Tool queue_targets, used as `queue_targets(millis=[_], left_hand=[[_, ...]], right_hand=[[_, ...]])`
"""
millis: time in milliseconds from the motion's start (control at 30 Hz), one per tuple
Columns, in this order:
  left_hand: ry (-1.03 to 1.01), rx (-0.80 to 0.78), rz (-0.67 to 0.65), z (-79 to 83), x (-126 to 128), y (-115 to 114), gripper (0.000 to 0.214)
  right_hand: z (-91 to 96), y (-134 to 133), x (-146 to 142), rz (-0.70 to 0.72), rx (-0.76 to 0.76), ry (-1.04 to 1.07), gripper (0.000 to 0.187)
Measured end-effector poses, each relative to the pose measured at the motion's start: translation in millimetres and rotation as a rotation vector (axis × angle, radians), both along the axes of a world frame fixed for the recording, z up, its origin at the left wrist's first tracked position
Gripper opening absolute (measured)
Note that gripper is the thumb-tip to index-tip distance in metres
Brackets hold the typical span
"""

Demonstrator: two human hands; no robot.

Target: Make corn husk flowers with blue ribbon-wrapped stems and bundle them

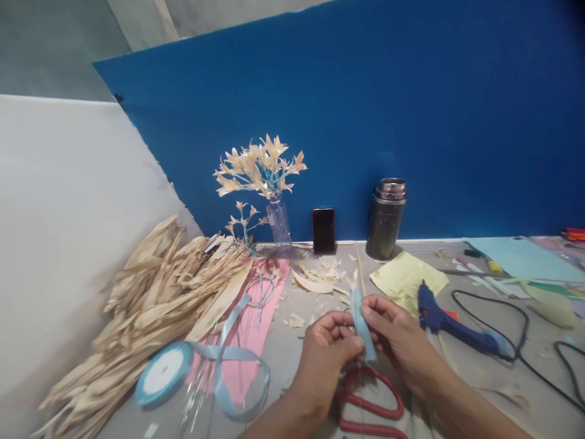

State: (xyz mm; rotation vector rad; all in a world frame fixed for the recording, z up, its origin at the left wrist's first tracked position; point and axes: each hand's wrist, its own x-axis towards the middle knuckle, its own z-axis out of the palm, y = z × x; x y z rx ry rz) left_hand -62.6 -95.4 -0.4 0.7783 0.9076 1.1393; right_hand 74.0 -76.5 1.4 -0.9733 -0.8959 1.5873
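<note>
I see the left hand (329, 346) and right hand (401, 334) pinching a blue strip (364, 335) between their fingertips, at the left's two o'clock and the right's nine, a pale flower (353, 280) showing at its upper end. Red scissors (397, 399) lie at the strip's six o'clock. Toward nine sits a spool (165, 371), its white face too blurred to read.

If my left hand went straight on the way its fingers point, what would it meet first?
The light blue strip at the left hand's fingertips, then probably the right hand beyond it; depth is hard to judge here.
</note>
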Motion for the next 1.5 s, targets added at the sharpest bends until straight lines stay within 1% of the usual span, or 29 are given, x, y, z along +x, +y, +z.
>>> queue_targets(millis=[200, 500, 600, 767, 900, 1067, 1200, 1400, 1500], left_hand=[[0.022, 0.0, 0.01, 0.8, 0.5, -0.7, 0.037], [0.047, -0.002, 0.015, 5.0, 0.4, -1.3, 0.037], [0.047, -0.013, -0.007, 4.0, 0.2, -2.1, 0.037], [0.05, -0.031, -0.055, 1.7, 0.5, -4.5, 0.037], [0.02, -0.054, -0.081, 0.4, 1.5, -6.1, 0.036], [0.011, -0.08, -0.086, 0.2, 1.9, -6.8, 0.035], [0.081, -0.061, -0.066, -0.7, 2.4, -6.0, 0.035], [0.285, 0.064, -0.005, 1.4, 3.8, -7.7, 0.025], [0.325, 0.099, 0.015, 2.3, 3.7, -8.2, 0.024]], right_hand=[[-3.1, 0.7, 1.4, -0.01, 0.009, -0.035, 0.04], [2.4, -0.3, 2.3, 0.01, -0.016, 0.014, 0.04], [2.4, 1.5, 4.4, 0.011, -0.015, 0.023, 0.041], [0.2, 3.7, 6.3, 0.042, -0.059, 0.093, 0.036], [1.0, 3.0, 7.1, 0.065, -0.061, 0.099, 0.034], [2.2, 1.8, 8.6, 0.042, -0.041, 0.085, 0.035], [3.2, 2.4, 9.7, 0.033, -0.001, 0.064, 0.037], [3.3, 6.4, 13.8, 0.005, 0.046, -0.013, 0.04], [3.6, 7.1, 15.0, -0.016, 0.052, -0.059, 0.042]])
